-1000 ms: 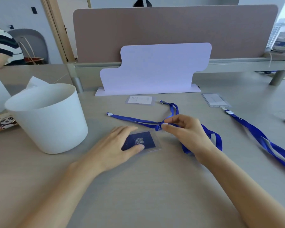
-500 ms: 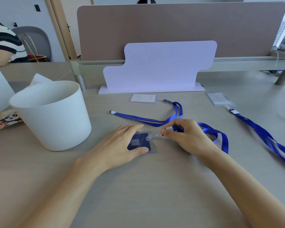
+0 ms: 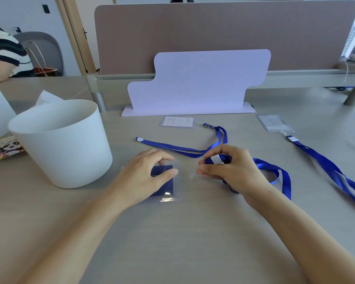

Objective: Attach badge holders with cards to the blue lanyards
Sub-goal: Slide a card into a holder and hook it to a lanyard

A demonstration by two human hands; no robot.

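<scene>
A clear badge holder [image 3: 170, 191] with a dark blue card inside lies on the desk in front of me. My left hand [image 3: 146, 175] holds it, thumb on top of the card and fingers curled over its far edge. My right hand [image 3: 230, 171] pinches the clip end of a blue lanyard [image 3: 275, 171] just right of the holder's slot tab. Another blue lanyard [image 3: 172, 147] runs behind my hands to a clip beside a holder with a white card [image 3: 178, 121]. At the right, a third lanyard [image 3: 326, 167] is clipped to a holder [image 3: 274, 123].
A large white bucket [image 3: 64, 144] stands at the left, a panda-print packet [image 3: 6, 148] beside it. A white stepped board [image 3: 197, 83] stands upright at the back before a brown divider [image 3: 223, 33]. A person in a striped shirt [image 3: 2, 52] sits far left.
My right hand brought the lanyard clip down to the holder's slot tab. My left hand shifted over the card and now covers most of it; the holder has turned a little.
</scene>
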